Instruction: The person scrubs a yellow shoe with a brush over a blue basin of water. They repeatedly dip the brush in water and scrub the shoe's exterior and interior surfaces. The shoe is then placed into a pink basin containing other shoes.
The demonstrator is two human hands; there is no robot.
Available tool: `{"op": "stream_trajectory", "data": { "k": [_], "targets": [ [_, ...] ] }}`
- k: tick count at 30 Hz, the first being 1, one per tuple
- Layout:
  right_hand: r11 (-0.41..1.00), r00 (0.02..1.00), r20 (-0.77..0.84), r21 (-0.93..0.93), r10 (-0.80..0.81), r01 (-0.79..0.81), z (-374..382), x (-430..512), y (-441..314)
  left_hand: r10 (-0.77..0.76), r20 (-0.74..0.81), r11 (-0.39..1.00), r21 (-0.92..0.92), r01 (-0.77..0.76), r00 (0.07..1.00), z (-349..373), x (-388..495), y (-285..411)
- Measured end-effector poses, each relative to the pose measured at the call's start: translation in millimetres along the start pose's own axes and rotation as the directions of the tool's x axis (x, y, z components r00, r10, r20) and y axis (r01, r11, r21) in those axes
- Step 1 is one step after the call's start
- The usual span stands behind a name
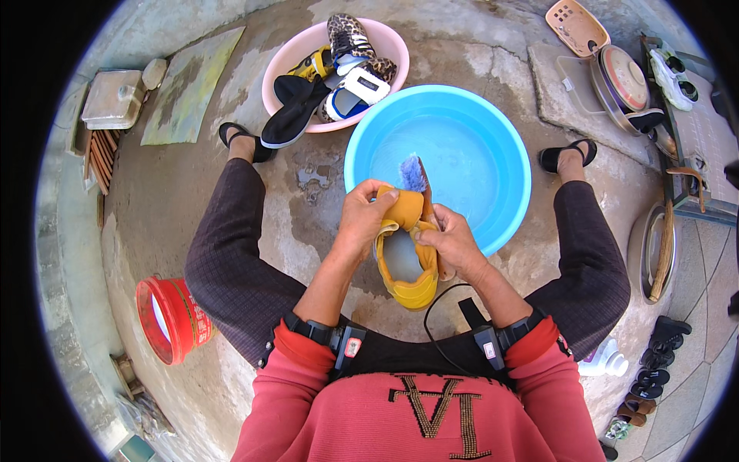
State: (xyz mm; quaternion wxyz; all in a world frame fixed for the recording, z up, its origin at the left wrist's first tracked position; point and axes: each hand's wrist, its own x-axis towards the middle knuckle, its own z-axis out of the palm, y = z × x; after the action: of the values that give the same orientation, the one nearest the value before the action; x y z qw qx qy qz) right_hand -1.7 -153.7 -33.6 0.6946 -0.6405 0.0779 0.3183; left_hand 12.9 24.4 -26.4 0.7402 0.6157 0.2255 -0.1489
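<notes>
Between my hands is a yellow shoe, its opening facing up and its heel towards me. My left hand pinches the shoe's tongue, which is pulled up and folded out. With my right hand I grip the collar of the shoe, and the same hand keeps a scrub brush with blue bristles against its side. The bristles stick out beyond the tongue, over a blue plastic basin. Water appears to lie in the basin.
A pink basin beyond holds several shoes, one black shoe hanging over its rim. A red bucket lies tipped at left. At right are a metal basin, a white bottle and a row of shoes.
</notes>
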Motion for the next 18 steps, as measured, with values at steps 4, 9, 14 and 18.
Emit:
{"op": "stream_trajectory", "data": {
  "k": [4, 9, 14, 18],
  "targets": [
    [1.0, 1.0, -0.013, -0.019, -0.011, 0.011, 0, 0, 0, 0.394, -0.048, 0.803, 0.503, -0.319, 0.918, 6, -5, 4],
    [1.0, 0.995, -0.096, -0.026, -0.002, -0.001, 1, 0, 2, 0.72, 0.269, 0.154, 0.837, -0.526, 0.64, 13, -22, 14],
    [0.999, 0.993, -0.12, -0.036, -0.003, -0.001, 1, 1, 3, 0.747, 0.293, 0.072, 0.857, -0.511, 0.597, 17, -23, 17],
    [0.999, 0.993, -0.119, -0.05, -0.004, -0.002, 1, 1, 3, 0.678, 0.265, 0.176, 0.847, -0.502, 0.686, 14, -23, 16]
  ]
}}
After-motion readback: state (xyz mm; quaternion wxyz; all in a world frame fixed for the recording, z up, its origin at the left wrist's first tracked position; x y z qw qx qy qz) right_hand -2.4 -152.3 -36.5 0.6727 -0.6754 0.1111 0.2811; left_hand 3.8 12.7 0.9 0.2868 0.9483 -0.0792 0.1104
